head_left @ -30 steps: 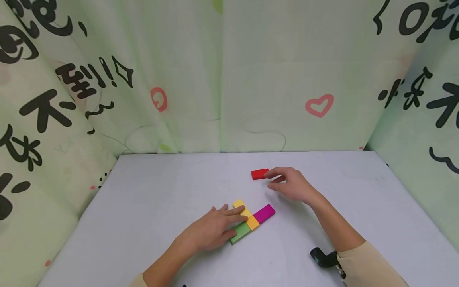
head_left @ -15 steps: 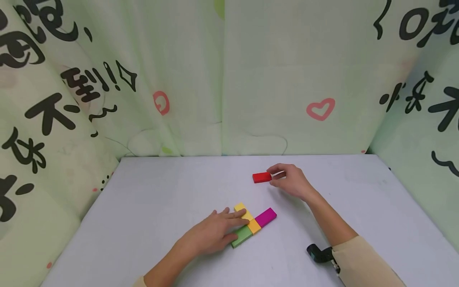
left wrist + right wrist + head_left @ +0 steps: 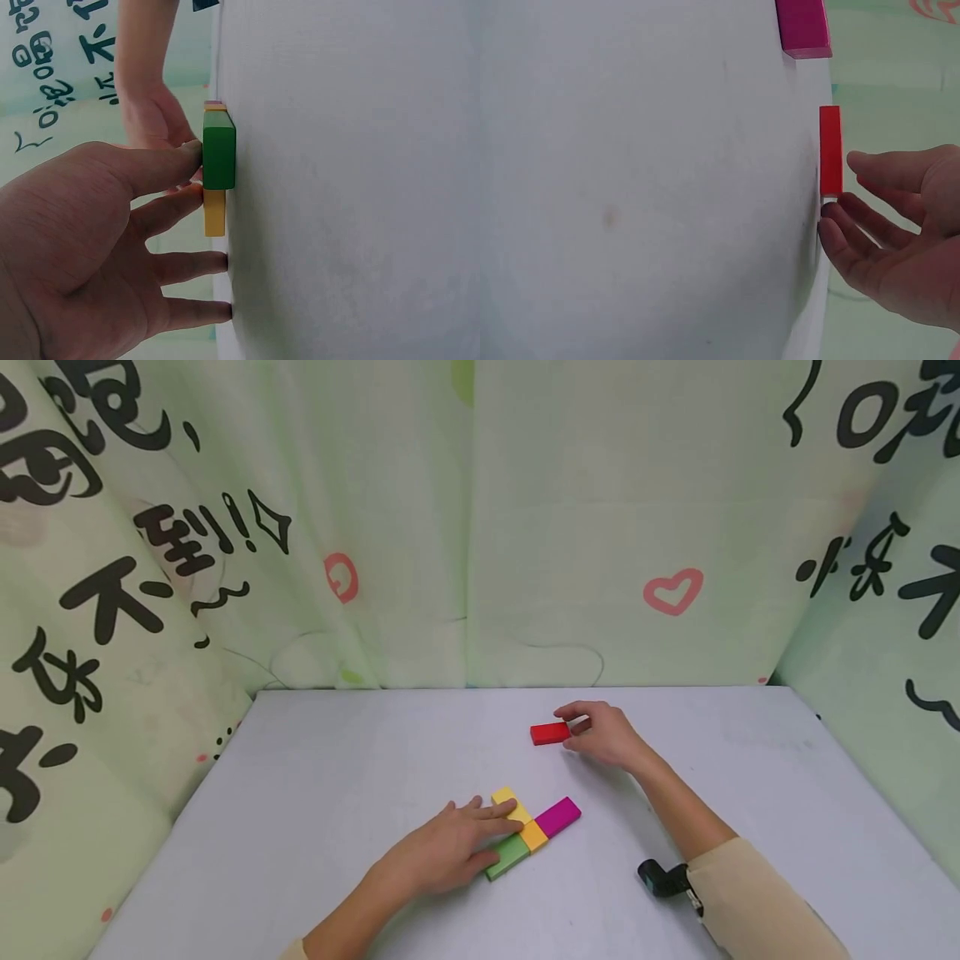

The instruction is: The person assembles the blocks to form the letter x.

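Observation:
My left hand [image 3: 442,852] lies spread over a group of flat blocks on the table. Its thumb touches the green block [image 3: 220,154], and the index finger rests against the yellow-orange blocks [image 3: 214,214]. Two straight fingers touch the tabletop, as the left wrist view shows. The yellow block [image 3: 504,795], orange block [image 3: 534,837], green block [image 3: 508,853] and magenta block [image 3: 558,817] abut in a branching shape. Farther back, my right hand [image 3: 609,739] is at the right end of a red block [image 3: 550,733]. In the right wrist view one fingertip [image 3: 855,161] stands apart from it.
The white table [image 3: 360,760] is bordered by pale green curtains [image 3: 562,527] at the back and both sides. A black wrist camera [image 3: 663,878] juts from the right sleeve [image 3: 757,902] near the tabletop.
The right hand's fingers have reached slightly farther left around the end of the red block. The left hand and its blocks keep their place; the head view has tilted a little.

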The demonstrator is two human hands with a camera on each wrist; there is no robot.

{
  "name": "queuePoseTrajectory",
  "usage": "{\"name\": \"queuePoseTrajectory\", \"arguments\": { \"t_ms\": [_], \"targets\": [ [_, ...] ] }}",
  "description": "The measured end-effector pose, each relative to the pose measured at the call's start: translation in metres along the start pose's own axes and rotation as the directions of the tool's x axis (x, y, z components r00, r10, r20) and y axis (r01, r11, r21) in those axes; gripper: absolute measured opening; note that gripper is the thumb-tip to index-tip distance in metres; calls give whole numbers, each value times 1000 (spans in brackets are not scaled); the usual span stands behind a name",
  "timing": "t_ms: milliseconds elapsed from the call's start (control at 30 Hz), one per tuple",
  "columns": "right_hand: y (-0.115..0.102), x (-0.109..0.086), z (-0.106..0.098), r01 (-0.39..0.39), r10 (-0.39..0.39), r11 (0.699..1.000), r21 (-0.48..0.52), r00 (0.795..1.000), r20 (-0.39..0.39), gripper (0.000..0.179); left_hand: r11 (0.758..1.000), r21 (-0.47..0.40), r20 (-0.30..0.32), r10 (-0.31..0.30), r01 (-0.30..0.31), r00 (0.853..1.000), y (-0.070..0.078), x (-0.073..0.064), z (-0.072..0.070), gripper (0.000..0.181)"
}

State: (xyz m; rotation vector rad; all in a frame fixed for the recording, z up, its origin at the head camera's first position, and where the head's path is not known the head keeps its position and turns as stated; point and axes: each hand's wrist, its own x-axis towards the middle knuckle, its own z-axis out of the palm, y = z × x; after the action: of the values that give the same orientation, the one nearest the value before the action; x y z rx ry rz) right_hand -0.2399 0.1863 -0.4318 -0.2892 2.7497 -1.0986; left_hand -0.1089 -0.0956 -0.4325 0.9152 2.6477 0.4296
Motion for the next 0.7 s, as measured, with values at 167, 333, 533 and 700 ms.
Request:
{"name": "queuePoseTrajectory", "arguments": {
  "t_ms": [167, 333, 533, 700],
  "targets": [
    [-5, 5, 1, 19, -19, 999, -48, 1000, 14, 48, 1000, -3, 1, -4, 4, 1000, 0, 0, 0, 51],
    [-5, 10, 3, 35, -33, 995, -92, 999, 28, 46, 1000, -2, 6, -11, 11, 1000, 1, 1, 0, 51],
    [-7, 11, 3, 27, -22, 994, -109, 999, 45, 43, 1000, 3, 16, -22, 22, 1000, 1, 2, 1, 51],
    [-9, 11, 4, 20, -16, 993, -118, 999, 39, 42, 1000, 0, 15, -28, 28, 1000, 1, 2, 1, 51]
  ]
}}
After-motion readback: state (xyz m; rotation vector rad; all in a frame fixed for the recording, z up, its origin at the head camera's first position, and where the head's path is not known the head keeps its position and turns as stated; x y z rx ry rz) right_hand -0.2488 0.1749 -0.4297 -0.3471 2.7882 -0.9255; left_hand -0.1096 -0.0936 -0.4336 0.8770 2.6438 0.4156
